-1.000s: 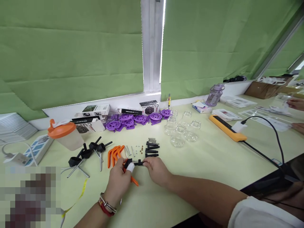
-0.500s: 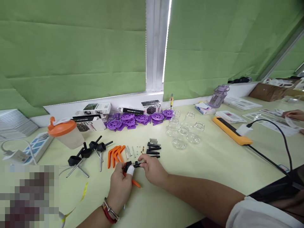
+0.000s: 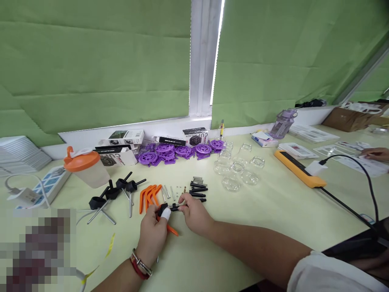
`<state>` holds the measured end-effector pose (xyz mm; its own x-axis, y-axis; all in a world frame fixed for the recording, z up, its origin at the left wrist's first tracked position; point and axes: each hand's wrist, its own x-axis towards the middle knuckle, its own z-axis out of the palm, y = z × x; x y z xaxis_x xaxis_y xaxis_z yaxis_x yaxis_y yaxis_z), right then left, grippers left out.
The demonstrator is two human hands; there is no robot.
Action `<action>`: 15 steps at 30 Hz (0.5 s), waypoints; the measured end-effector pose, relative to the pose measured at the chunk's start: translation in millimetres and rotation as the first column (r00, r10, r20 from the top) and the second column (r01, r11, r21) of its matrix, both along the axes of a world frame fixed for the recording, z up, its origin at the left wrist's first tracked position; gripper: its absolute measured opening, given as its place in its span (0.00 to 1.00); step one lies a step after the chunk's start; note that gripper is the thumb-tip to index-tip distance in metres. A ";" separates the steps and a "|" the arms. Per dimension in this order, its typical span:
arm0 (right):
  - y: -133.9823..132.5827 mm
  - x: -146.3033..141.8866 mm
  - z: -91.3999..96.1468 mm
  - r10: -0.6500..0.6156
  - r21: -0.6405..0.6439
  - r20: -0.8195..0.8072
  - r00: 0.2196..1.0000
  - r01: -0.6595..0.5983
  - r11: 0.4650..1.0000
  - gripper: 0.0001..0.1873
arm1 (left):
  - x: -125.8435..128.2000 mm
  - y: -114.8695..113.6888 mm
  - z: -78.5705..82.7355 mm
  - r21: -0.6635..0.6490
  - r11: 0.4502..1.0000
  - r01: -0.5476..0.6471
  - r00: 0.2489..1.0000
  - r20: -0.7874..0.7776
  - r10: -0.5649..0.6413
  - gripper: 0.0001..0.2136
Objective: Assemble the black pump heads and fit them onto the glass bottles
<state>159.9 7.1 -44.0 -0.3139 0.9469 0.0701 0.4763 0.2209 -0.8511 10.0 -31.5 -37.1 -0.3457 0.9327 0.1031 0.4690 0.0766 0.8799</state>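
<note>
In the head view, my left hand (image 3: 152,231), with a white wrap on the thumb, grips a black plastic fitting (image 3: 163,209). An orange lever (image 3: 172,230) sticks out below that hand. From the right, the thumb and fingers of my right hand (image 3: 196,215) pinch the end of a small black rod-like part (image 3: 174,207) that meets the fitting; a bit of thin metal shows there. Just beyond my hands lie orange levers (image 3: 147,196), metal pins (image 3: 166,192), tiny brass-coloured pieces (image 3: 184,189), black tubes (image 3: 198,189) and springs (image 3: 199,181).
Black fittings with metal rods (image 3: 112,191) stand at left, near an orange-lidded cup (image 3: 91,170) and power strip (image 3: 56,182). Purple discs (image 3: 184,151) and boxes (image 3: 121,156) line the back. Glass jars (image 3: 232,183), a yellow-black power strip (image 3: 299,170) and another person's hand (image 3: 377,154) are right.
The whole view has shifted slightly, so the table things sit a little farther right and higher. Both hands keep their hold on the parts, with hardly any movement between them.
</note>
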 end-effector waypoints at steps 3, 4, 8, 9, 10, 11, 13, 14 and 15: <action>2.0 -1.0 -0.6 0.007 -0.011 -0.004 1.000 -0.007 1.000 0.08 | -0.9 2.0 0.3 -0.064 0.997 0.039 0.998 0.045 -0.036 0.09; 2.3 -1.3 -0.5 0.011 -0.017 -0.009 1.000 -0.011 1.000 0.08 | -1.0 2.6 0.4 -0.074 0.996 0.041 0.998 0.057 -0.036 0.09; 1.9 -1.9 1.0 0.001 -0.042 -0.046 0.999 -0.003 0.999 0.08 | -1.1 4.2 1.5 -0.100 0.995 0.031 0.996 0.082 -0.023 0.07; 1.6 -1.9 1.4 0.002 -0.048 -0.052 0.999 -0.004 0.999 0.08 | -1.0 4.3 2.0 -0.107 0.994 0.030 0.996 0.085 -0.021 0.07; 1.5 -1.9 1.6 0.002 -0.051 -0.054 0.999 -0.005 0.999 0.08 | -0.9 4.4 2.4 -0.114 0.993 0.028 0.996 0.085 -0.019 0.07; 1.5 -1.8 1.7 0.004 -0.052 -0.056 0.998 -0.007 0.999 0.07 | -0.8 4.4 2.7 -0.121 0.992 0.025 0.996 0.085 -0.015 0.07; 1.8 -1.5 1.1 0.006 -0.048 -0.061 0.998 -0.009 0.999 0.08 | -0.6 4.4 3.1 -0.128 0.992 0.020 0.996 0.087 -0.009 0.07; 2.1 -1.4 0.7 0.008 -0.045 -0.059 0.998 -0.011 0.999 0.08 | -0.5 4.4 3.1 -0.130 0.991 0.019 0.996 0.091 -0.007 0.07; 2.3 -1.2 0.2 0.012 -0.041 -0.056 0.998 -0.014 0.999 0.07 | -0.3 4.5 3.1 -0.131 0.991 0.017 0.995 0.097 -0.004 0.07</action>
